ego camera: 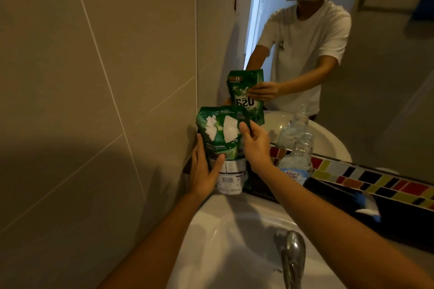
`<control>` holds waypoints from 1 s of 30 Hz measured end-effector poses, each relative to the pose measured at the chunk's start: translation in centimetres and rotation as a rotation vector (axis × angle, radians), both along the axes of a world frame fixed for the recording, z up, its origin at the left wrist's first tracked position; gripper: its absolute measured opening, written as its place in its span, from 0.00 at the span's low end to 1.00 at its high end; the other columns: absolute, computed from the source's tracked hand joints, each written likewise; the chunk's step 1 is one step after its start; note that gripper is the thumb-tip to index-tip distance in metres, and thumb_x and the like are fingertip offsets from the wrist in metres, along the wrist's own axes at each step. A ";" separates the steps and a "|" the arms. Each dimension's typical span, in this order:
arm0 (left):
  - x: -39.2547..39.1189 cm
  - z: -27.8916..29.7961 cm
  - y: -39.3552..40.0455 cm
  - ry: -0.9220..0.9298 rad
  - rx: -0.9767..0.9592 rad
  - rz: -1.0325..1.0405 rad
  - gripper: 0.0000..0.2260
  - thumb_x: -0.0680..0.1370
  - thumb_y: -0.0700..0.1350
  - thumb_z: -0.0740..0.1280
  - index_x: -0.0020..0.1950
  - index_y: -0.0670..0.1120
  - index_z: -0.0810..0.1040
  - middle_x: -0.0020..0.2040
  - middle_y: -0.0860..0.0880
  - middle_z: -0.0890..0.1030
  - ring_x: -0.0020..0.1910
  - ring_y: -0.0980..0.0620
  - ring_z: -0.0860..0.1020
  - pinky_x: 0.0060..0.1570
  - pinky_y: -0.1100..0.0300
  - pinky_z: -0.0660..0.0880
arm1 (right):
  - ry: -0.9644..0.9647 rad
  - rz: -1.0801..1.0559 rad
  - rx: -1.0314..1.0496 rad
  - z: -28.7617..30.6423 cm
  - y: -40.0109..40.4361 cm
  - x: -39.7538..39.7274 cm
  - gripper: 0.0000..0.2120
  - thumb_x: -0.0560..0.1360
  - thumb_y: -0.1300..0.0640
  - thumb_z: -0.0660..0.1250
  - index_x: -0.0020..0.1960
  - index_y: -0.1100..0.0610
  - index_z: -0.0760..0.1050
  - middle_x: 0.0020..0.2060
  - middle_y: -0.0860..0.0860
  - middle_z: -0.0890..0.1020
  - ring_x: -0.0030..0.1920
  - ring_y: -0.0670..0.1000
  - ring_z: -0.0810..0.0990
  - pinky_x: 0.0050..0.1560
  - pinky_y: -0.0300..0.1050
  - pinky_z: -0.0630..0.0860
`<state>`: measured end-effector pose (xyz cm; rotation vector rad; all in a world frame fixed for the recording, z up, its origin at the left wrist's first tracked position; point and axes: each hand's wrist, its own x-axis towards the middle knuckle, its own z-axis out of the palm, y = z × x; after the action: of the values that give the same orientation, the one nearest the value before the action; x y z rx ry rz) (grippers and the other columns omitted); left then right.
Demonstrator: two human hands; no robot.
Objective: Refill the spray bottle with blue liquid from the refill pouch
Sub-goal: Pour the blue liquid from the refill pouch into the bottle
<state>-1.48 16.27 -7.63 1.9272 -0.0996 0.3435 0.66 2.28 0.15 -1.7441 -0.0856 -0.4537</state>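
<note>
A white sink (pixel 218 225) fills the near foreground, its tap (pixel 292 251) at the near right. At the far rim stands the green pouch (pixel 223 138), upright. The left hand (pixel 203 169) grips its lower left side; the right hand (pixel 254 145) pinches its upper right edge. A clear bottle (pixel 297 162) stands just right.

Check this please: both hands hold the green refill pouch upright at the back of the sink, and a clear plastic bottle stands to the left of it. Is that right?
Not quite. In the head view the clear plastic bottle stands to the right of the green refill pouch, not the left. The rest holds: left hand and right hand hold it upright at the back of the sink.
</note>
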 end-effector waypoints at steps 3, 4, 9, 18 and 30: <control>-1.4 2.0 -1.7 -0.059 -0.144 -0.130 0.45 0.72 0.67 0.65 0.79 0.58 0.41 0.79 0.52 0.57 0.77 0.55 0.60 0.74 0.51 0.64 | -0.022 -0.002 0.055 3.2 -2.0 -1.9 0.08 0.78 0.51 0.62 0.48 0.50 0.80 0.46 0.55 0.85 0.50 0.55 0.83 0.51 0.62 0.79; -1.9 2.6 -2.5 -0.072 -0.193 -0.173 0.45 0.72 0.63 0.67 0.79 0.56 0.42 0.78 0.53 0.61 0.75 0.59 0.63 0.72 0.58 0.67 | -0.029 -0.003 0.079 4.2 -2.8 -2.5 0.08 0.79 0.52 0.62 0.49 0.50 0.80 0.47 0.54 0.85 0.50 0.55 0.83 0.52 0.61 0.79; -3.6 4.7 -7.5 -0.081 -0.285 -0.285 0.47 0.70 0.54 0.76 0.79 0.52 0.48 0.67 0.57 0.72 0.61 0.74 0.71 0.54 0.79 0.70 | -0.066 -0.087 0.167 8.6 -7.3 -5.3 0.10 0.80 0.55 0.61 0.51 0.54 0.81 0.48 0.56 0.85 0.52 0.58 0.83 0.54 0.62 0.79; -6.8 6.4 -16.7 -0.056 -0.335 -0.393 0.41 0.71 0.49 0.76 0.77 0.53 0.55 0.62 0.58 0.77 0.60 0.65 0.77 0.55 0.71 0.75 | -0.125 -0.281 -0.061 10.4 -15.7 -9.1 0.07 0.77 0.51 0.62 0.50 0.47 0.79 0.45 0.50 0.85 0.48 0.52 0.84 0.50 0.62 0.80; -9.3 5.6 -21.9 0.024 -0.381 -0.530 0.39 0.73 0.49 0.74 0.75 0.60 0.53 0.59 0.57 0.81 0.57 0.60 0.80 0.58 0.58 0.78 | -0.274 -0.286 -0.387 8.4 -22.4 -11.3 0.21 0.77 0.70 0.57 0.60 0.50 0.78 0.47 0.45 0.80 0.45 0.41 0.79 0.46 0.44 0.79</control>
<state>-10.76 -5.63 -2.05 1.4592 -0.4839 -0.0200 -10.63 -20.15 8.50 -2.0731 -0.1258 -0.9353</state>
